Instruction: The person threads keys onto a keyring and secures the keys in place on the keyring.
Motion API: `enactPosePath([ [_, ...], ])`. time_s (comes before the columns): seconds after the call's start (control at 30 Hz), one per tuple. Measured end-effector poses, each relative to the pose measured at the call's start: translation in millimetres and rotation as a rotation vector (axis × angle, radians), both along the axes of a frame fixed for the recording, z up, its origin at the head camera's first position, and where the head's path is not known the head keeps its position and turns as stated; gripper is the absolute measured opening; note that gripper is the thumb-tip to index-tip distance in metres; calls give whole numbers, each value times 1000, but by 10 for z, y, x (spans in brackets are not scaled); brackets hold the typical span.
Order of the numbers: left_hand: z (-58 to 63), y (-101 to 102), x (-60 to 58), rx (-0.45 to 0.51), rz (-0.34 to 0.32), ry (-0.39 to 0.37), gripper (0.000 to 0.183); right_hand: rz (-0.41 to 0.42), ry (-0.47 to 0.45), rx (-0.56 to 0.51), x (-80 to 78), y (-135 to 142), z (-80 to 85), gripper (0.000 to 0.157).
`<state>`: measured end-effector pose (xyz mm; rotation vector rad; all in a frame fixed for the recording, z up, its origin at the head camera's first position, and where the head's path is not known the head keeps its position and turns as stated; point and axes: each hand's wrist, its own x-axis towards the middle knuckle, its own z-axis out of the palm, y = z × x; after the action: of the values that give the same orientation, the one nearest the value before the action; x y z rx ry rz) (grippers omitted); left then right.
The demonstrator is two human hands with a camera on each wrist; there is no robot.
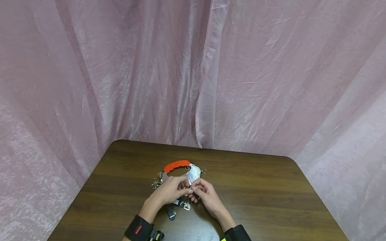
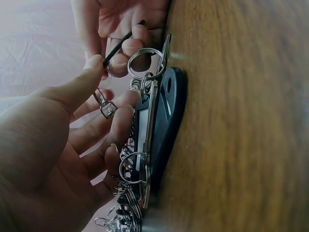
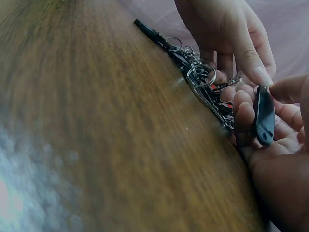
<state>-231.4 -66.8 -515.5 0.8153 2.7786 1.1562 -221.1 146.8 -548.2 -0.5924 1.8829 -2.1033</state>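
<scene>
My right hand (image 1: 208, 195) holds a slim black key tag (image 3: 264, 116) between thumb and fingers. Close against it on the left, my left hand (image 1: 172, 190) pinches a small metal ring with a clasp (image 2: 107, 108) at the end of the tag; the exact contact is partly hidden by the fingertips. Just beyond both hands lies a large key holder with an orange grip (image 1: 177, 164) and a silver plate (image 1: 193, 173) with a notched edge. More black tags (image 2: 174, 96) and split rings (image 2: 145, 63) lie on the table beneath the left hand.
Several metal rings (image 1: 156, 182) cluster at the holder's left side, and a single ring (image 1: 204, 171) sticks out at its right. A dark tag (image 1: 171, 213) lies near the left wrist. The brown wooden table (image 1: 256, 187) meets a pink curtain (image 1: 256, 83) behind.
</scene>
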Motion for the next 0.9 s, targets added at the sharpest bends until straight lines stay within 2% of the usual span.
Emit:
enactPosePath([
  [0.27, 18, -9, 14, 10, -9, -24, 19, 1, -2, 1, -4, 1, -6, 31],
  [0.43, 29, -9, 12, 8, 9, -19, 23, 12, 7, 0, -7, 5, -3, 31],
  [0.6, 23, -1, 10, 2, 22, -17, 18, 25, 6, -10, -4, 6, -3, 33],
  [0.9, 22, 14, -1, 43, 28, 33, 9, -44, 22, 10, -13, 1, -11, 28],
])
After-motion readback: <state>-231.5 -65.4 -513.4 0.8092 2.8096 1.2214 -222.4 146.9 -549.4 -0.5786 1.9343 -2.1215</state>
